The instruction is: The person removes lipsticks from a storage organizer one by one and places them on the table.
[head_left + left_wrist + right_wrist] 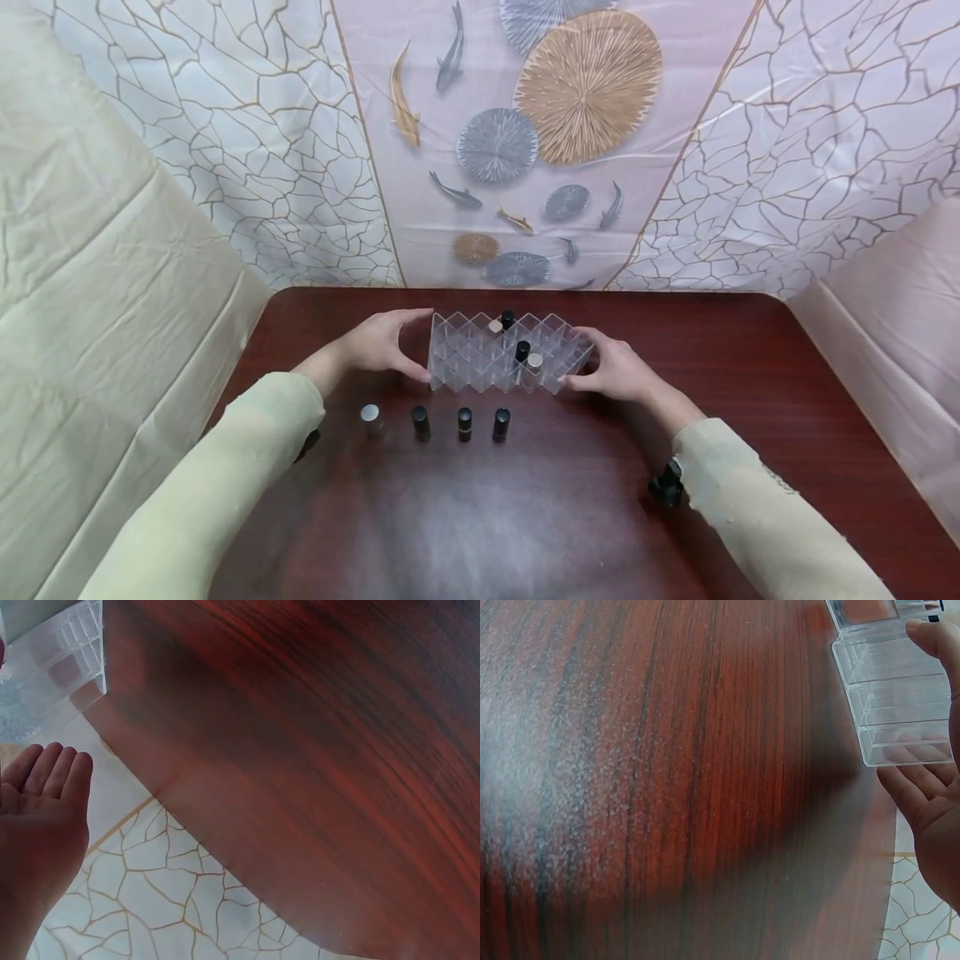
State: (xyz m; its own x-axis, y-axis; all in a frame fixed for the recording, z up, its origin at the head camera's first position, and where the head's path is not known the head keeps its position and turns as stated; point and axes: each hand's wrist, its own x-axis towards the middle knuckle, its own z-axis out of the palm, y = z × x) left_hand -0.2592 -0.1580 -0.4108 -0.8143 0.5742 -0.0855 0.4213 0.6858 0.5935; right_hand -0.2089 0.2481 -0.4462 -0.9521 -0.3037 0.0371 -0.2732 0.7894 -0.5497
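A clear lipstick organizer (480,354) with diamond-shaped compartments sits near the back of the table between both hands. My left hand (378,340) spans its left end, thumb at the front corner and fingers toward the back corner. At the other end my right hand (611,367) grips it, thumb in front; in the right wrist view the fingers (911,784) reach behind the clear wall. Inside stand a black lipstick (522,351), another black lipstick (507,319) farther back, a pale-topped tube (535,361) and a second pale-topped tube (495,326).
In front of the organizer stands a row: a silver-topped tube (371,415) and three black lipsticks, the leftmost black lipstick (421,422) near the middle of that row. The dark red wooden table (480,517) meets a patterned cloth backdrop (495,233) at its far edge.
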